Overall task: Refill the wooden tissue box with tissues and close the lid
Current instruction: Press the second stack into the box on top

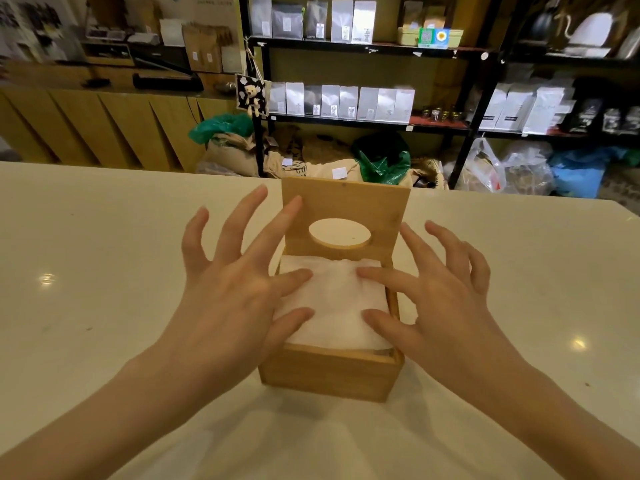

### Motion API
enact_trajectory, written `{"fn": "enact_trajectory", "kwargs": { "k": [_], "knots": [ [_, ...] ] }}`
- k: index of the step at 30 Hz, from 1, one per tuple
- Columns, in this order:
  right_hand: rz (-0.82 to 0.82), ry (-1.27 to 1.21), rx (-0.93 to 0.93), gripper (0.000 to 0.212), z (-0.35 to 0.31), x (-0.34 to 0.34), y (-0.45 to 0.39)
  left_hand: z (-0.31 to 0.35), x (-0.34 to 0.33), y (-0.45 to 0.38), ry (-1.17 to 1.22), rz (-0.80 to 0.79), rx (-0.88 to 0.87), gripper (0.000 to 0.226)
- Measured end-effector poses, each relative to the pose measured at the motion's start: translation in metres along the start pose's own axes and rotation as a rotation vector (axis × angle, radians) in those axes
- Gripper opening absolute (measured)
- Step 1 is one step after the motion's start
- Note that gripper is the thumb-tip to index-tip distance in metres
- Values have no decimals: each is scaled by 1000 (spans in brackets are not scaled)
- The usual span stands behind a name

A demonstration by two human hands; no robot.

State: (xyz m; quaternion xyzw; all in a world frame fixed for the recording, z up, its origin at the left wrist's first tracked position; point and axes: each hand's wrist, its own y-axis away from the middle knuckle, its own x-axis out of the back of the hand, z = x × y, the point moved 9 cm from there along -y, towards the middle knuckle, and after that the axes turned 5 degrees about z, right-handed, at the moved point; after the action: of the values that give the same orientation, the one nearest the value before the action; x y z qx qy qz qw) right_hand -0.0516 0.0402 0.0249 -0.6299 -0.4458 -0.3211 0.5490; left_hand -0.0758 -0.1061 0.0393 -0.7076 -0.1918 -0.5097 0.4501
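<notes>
A wooden tissue box [329, 374] stands in the middle of the white table. Its hinged lid [346, 202], with an oval hole, stands upright at the far side. A stack of white tissues [336, 303] fills the box to about rim level. My left hand [235, 285] hovers over the box's left side, fingers spread, with thumb and index fingertips resting on the tissues. Over the right side, my right hand [440, 299] is spread the same way, thumb and index fingertips pressing on the stack. Neither hand grips anything.
The white table [104, 271] stretches wide to both sides and ends just behind the box. Beyond it stand black shelves [363, 50] with bags and pouches, sacks on the floor, and a wooden counter [86, 123] at the left.
</notes>
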Motion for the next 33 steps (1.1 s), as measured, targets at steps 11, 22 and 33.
{"fn": "enact_trajectory", "kwargs": {
  "k": [11,22,33],
  "knots": [
    [-204,63,29,63,-8,-4,-4,-18,-25,-12,128,-175,92,60],
    [-336,204,17,48,-2,-7,-8,-9,-39,-7,32,-444,94,70],
    [-351,69,-39,48,-3,-14,-7,-13,-34,-7,3,-471,125,54]
  ]
}}
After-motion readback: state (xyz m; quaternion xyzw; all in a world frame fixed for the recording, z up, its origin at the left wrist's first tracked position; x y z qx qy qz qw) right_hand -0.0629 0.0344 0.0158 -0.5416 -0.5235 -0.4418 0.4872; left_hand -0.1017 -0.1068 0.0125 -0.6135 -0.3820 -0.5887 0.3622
